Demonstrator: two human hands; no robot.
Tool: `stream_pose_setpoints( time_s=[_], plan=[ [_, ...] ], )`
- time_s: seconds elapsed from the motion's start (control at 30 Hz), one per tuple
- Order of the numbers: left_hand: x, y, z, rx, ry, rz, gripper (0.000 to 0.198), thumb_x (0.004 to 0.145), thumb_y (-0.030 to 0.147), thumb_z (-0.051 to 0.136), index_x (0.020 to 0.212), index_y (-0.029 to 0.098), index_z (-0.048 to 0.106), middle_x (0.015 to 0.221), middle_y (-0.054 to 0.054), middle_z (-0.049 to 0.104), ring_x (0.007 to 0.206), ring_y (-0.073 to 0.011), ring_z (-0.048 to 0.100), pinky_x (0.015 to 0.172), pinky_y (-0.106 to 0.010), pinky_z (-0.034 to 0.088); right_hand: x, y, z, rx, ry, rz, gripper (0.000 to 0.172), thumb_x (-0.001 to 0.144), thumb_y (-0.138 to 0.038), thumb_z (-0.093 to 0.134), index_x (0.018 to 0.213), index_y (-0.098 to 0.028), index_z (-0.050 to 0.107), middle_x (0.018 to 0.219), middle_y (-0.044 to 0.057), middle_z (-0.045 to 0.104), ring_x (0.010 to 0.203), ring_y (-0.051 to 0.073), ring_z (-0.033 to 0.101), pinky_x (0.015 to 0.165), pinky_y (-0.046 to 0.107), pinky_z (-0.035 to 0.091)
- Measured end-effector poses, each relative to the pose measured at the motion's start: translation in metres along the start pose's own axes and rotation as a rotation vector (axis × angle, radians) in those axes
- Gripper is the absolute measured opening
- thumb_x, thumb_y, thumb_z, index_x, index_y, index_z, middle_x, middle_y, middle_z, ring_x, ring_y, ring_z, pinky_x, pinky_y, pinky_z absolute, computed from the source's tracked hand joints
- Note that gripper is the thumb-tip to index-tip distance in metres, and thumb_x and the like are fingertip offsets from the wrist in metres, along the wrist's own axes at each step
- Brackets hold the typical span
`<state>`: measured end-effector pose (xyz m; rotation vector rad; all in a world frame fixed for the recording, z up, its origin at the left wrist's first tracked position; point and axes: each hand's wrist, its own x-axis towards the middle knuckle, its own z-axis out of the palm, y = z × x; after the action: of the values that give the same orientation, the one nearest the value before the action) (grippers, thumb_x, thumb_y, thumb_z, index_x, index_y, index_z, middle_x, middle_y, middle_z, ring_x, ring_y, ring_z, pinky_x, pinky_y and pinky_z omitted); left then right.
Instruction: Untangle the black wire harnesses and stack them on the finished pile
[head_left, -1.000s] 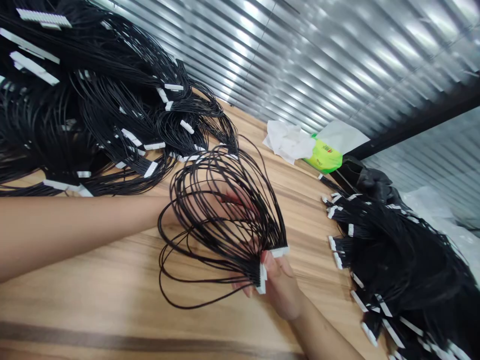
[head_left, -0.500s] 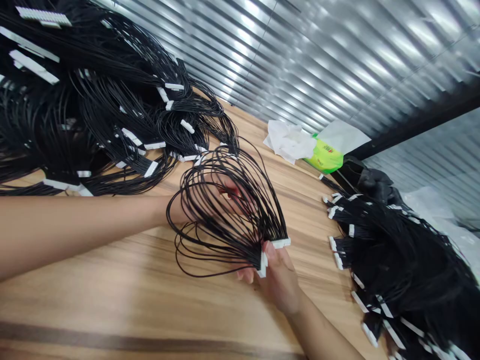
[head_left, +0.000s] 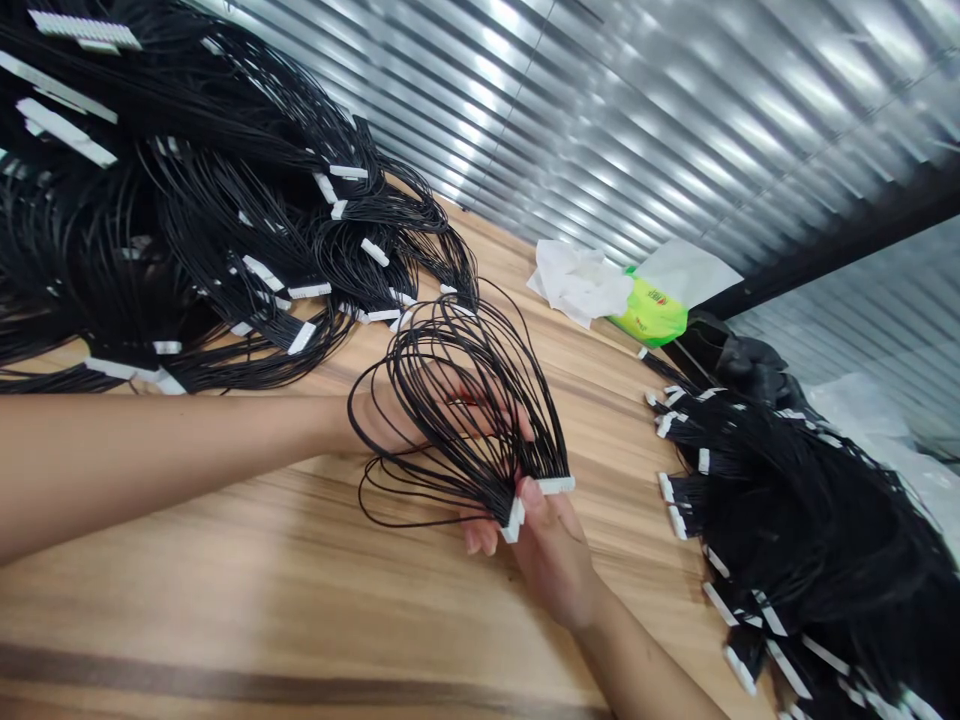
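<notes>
A looped bundle of thin black wires (head_left: 450,400) is held above the wooden table (head_left: 315,610), with a white connector (head_left: 556,485) at one end and another white connector (head_left: 512,521) at the other. My right hand (head_left: 551,550) grips the bundle close to both connectors, thumb on top and fingertips showing beneath. Behind the wire loops is my left hand (head_left: 442,400), partly covered by them, its fingers reaching right among the wires toward the connectors. Whether those fingers close on any wires cannot be made out.
A large heap of black wire bundles with white connectors (head_left: 301,338) fills the upper left. Another pile (head_left: 810,540) lies at the right. A green packet (head_left: 651,310) with white tissue (head_left: 581,283) rests by the corrugated metal wall (head_left: 600,130).
The fingers of my left hand have moved right behind the loops. The wire loops have narrowed and shifted slightly right, while the lower connector has turned and moved a little left and up.
</notes>
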<state>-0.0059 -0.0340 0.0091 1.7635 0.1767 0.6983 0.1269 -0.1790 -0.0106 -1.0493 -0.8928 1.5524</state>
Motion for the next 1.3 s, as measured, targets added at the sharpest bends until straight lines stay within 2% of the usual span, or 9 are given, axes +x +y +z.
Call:
stream_pose_setpoints(
  time_s=[0.17,0.27,0.5,0.63,0.87,1.03,1.2,1.23,1.3],
  plan=[
    [-0.003,-0.014,-0.003,-0.024,0.071,0.042,0.009,0.085,0.015,0.060,0.090,0.010,0.066,0.093,-0.008,0.074,0.083,-0.0116,0.070,0.073,-0.018,0.053,-0.002,0.001,-0.004,-0.196,0.064,0.008,0.035,0.086,-0.055,0.051,0.089,-0.021,0.058,0.081,0.006,0.063,0.088,0.022,0.059,0.084,0.041,0.047],
    [-0.005,-0.013,-0.004,0.017,0.044,0.070,0.008,0.082,0.009,0.062,0.088,0.010,0.066,0.092,-0.006,0.074,0.083,-0.0107,0.069,0.076,-0.017,0.051,-0.003,0.001,-0.003,-0.227,0.090,-0.009,0.037,0.086,-0.056,0.051,0.095,-0.021,0.060,0.085,0.007,0.064,0.096,0.024,0.058,0.088,0.043,0.046],
    [-0.005,0.003,-0.007,0.164,0.005,0.179,0.013,0.083,0.014,0.061,0.087,0.016,0.073,0.085,-0.004,0.072,0.092,-0.0132,0.063,0.087,-0.020,0.047,-0.004,0.000,0.001,-0.213,0.089,-0.008,0.036,0.085,-0.057,0.051,0.089,-0.022,0.061,0.075,0.005,0.061,0.089,0.023,0.059,0.084,0.042,0.049],
    [-0.004,0.002,-0.010,0.348,-0.120,0.248,0.014,0.084,0.014,0.059,0.089,0.015,0.072,0.090,-0.007,0.071,0.090,-0.0139,0.063,0.084,-0.023,0.048,-0.006,0.001,-0.001,-0.254,0.080,-0.009,0.033,0.086,-0.053,0.053,0.089,-0.022,0.061,0.085,0.006,0.062,0.096,0.023,0.058,0.086,0.041,0.048],
    [-0.004,-0.008,-0.001,0.305,0.129,0.246,0.012,0.083,0.019,0.061,0.077,0.013,0.070,0.072,-0.006,0.069,0.069,-0.0109,0.060,0.065,-0.021,0.048,-0.007,0.007,-0.008,-0.313,0.038,-0.018,0.030,0.090,-0.050,0.047,0.097,-0.023,0.060,0.097,0.007,0.061,0.099,0.022,0.055,0.097,0.043,0.039],
    [-0.003,-0.002,-0.002,0.251,0.086,0.287,0.016,0.085,0.022,0.059,0.077,0.013,0.069,0.072,-0.004,0.069,0.069,-0.0087,0.062,0.065,-0.019,0.049,-0.006,0.008,-0.006,-0.296,0.064,-0.020,0.030,0.088,-0.051,0.050,0.092,-0.023,0.060,0.089,0.006,0.062,0.094,0.023,0.057,0.092,0.042,0.043],
    [0.000,0.003,-0.008,0.404,-0.059,0.341,0.017,0.084,0.020,0.058,0.077,0.017,0.073,0.076,-0.005,0.072,0.073,-0.0103,0.064,0.070,-0.022,0.050,-0.004,0.007,-0.003,-0.296,0.066,-0.045,0.033,0.088,-0.053,0.048,0.092,-0.022,0.059,0.078,0.005,0.060,0.087,0.022,0.058,0.084,0.041,0.047],
    [0.000,0.003,-0.007,0.412,-0.062,0.337,0.017,0.083,0.020,0.058,0.076,0.017,0.073,0.076,-0.006,0.072,0.072,-0.0105,0.064,0.070,-0.022,0.050,-0.004,0.008,-0.003,-0.305,0.063,-0.051,0.033,0.089,-0.053,0.047,0.092,-0.022,0.059,0.078,0.005,0.059,0.087,0.022,0.058,0.084,0.041,0.047],
    [-0.001,0.003,-0.005,0.393,0.045,0.253,0.016,0.080,0.021,0.061,0.070,0.017,0.073,0.070,-0.005,0.071,0.068,-0.0096,0.062,0.067,-0.020,0.049,-0.005,0.008,-0.004,-0.330,0.050,-0.061,0.032,0.090,-0.051,0.045,0.092,-0.022,0.058,0.080,0.005,0.059,0.087,0.021,0.057,0.087,0.041,0.046]
  ],
)
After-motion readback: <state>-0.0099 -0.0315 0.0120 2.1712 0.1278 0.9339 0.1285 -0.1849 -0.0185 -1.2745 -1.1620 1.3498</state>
